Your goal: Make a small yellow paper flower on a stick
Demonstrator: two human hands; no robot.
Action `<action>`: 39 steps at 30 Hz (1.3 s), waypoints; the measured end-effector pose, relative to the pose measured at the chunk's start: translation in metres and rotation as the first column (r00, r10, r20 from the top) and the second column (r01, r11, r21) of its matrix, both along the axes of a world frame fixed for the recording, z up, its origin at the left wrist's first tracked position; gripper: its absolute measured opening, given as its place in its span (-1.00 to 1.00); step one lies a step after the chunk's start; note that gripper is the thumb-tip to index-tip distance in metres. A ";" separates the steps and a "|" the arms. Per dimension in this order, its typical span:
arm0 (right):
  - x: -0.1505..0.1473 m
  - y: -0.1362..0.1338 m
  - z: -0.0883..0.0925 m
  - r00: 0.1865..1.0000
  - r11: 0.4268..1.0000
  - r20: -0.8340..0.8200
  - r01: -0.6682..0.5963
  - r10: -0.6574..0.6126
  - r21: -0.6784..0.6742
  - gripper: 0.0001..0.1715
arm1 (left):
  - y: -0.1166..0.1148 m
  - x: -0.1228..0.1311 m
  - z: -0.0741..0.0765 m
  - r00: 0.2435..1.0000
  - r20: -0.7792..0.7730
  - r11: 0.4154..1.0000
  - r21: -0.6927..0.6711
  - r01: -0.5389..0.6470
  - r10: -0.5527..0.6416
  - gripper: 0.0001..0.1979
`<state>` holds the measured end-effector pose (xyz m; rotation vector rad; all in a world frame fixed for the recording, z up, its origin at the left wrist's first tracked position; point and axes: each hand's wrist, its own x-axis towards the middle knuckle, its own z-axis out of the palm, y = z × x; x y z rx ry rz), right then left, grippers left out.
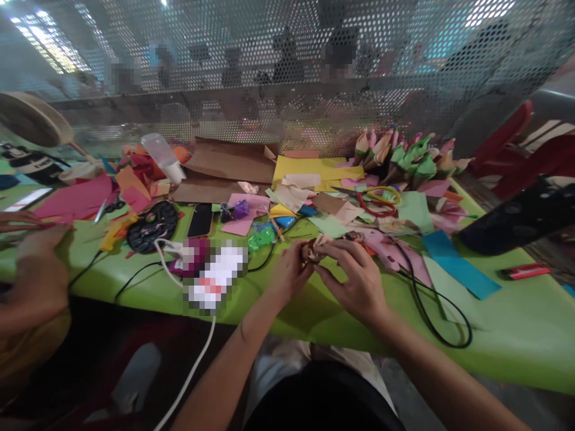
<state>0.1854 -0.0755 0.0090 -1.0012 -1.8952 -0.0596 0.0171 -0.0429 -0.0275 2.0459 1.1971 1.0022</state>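
Note:
Near the front edge of the green-covered table, a small brown and cream paper piece (311, 251) is between my two hands. My left hand (288, 272) is closed round its left side. My right hand (357, 278) pinches its upper right part, thumb below and fingers above. Paper scraps (291, 196) in several colours lie just beyond my hands, with scissors with red and yellow handles (380, 200) among them. A green plastic-wrapped bundle (261, 238) sits to the left of my left hand.
At left are a black round tray (153, 226), a yellow glue gun (117, 232), a dark phone (200, 220) and a lit phone (216, 278) with a white cable. Another person's arm (38, 275) rests at far left. Paper cones (411, 157), a black cable (415, 293) and a dark bottle (521, 215) are right.

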 end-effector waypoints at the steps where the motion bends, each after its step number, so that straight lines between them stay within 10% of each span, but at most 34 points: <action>1: 0.001 0.000 0.000 1.000 1.000 -0.001 0.024 -0.024 0.003 -0.68 | 0.000 0.000 -0.001 1.000 -0.006 1.000 -0.002 -0.007 0.007 -0.63; 22: 0.001 0.001 0.005 0.995 0.981 -0.041 -0.101 0.095 -0.168 -0.94 | 0.002 0.001 -0.009 0.999 -0.045 0.999 0.043 0.009 -0.007 -0.64; 39: -0.004 -0.003 -0.003 0.996 0.992 0.019 0.088 -0.087 -0.095 -0.68 | 0.001 0.004 -0.004 0.988 -0.140 0.996 0.079 -0.050 0.061 -0.66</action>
